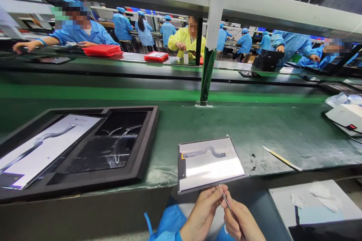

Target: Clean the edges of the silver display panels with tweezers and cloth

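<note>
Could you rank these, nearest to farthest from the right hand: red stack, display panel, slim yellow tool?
1. Display panel, just ahead of the right hand, leftward.
2. Slim yellow tool, to the right.
3. Red stack, far left.

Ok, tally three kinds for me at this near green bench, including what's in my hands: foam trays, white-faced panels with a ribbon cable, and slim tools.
Foam tray: 1
Ribbon-cable panels: 2, the tray panel and the near panel
Slim tools: 2, the held tool in your right hand and the yellow-and-white tool
Total: 5
</note>
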`<state>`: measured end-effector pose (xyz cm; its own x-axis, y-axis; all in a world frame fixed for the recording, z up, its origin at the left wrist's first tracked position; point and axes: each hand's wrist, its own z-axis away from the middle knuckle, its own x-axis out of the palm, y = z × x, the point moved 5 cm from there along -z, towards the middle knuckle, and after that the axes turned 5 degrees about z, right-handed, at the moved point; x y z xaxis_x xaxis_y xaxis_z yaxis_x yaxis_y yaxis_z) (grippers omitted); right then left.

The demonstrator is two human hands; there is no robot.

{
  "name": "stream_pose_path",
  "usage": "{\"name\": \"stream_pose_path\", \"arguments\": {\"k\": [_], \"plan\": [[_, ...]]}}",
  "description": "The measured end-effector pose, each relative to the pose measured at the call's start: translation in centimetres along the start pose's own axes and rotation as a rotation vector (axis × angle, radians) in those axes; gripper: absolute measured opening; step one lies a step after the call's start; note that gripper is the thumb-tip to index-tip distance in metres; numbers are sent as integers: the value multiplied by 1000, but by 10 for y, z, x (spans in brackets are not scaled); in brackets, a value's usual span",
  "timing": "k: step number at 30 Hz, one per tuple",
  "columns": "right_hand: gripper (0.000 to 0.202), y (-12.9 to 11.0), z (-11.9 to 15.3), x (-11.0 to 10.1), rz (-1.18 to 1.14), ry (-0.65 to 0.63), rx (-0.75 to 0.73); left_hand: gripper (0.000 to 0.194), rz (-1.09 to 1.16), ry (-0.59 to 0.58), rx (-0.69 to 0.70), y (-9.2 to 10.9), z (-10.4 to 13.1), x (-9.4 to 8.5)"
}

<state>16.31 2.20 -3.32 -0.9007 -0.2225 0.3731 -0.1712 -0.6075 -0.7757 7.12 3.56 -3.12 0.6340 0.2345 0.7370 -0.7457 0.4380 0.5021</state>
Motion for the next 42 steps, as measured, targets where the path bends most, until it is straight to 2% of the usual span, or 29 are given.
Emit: {"name": "stream_pose_path", "arguments": {"k": [4,7,10,13,16,18,21,23,24,26,29,33,36,42], "plan": [[63,2,1,-3,85,40,-46,51,-32,32,25,-3,-5,-5],[62,3,0,-8,191,86,-115,54,-86,61,37,-7,-10,-7],[63,6,-2,-11,213,97,-122,57,-180,49,66,-5,-9,-5],[65,8,-5,-14,159,123,-105,49,-295,19,129,5,4,-9],[67,8,-5,-13,115,126,-67,27,-493,12,219,21,27,-24],[66,6,-5,-11,104,141,-79,21,-870,30,454,39,44,-31],[62,1,-3,-8,93,183,-159,10,-1216,-17,874,63,61,-26],[61,-1,-3,-6,83,186,-178,28,-1378,-54,1078,73,60,-16],[62,-1,-2,-5,75,182,-173,37,-1455,-84,1121,75,56,-10],[62,-1,-2,-4,49,175,-154,48,-1573,-157,1109,75,43,-2],[63,-1,-1,-3,-17,169,-121,50,-1644,-221,1058,71,28,4],[63,-3,-1,-3,-94,151,-94,47,-1687,-200,1229,70,30,6],[63,-3,0,-2,-123,136,-82,38,-1774,-177,1353,69,33,9],[61,-2,0,-3,-183,137,-69,31,-1873,-149,1396,72,36,15]]}}
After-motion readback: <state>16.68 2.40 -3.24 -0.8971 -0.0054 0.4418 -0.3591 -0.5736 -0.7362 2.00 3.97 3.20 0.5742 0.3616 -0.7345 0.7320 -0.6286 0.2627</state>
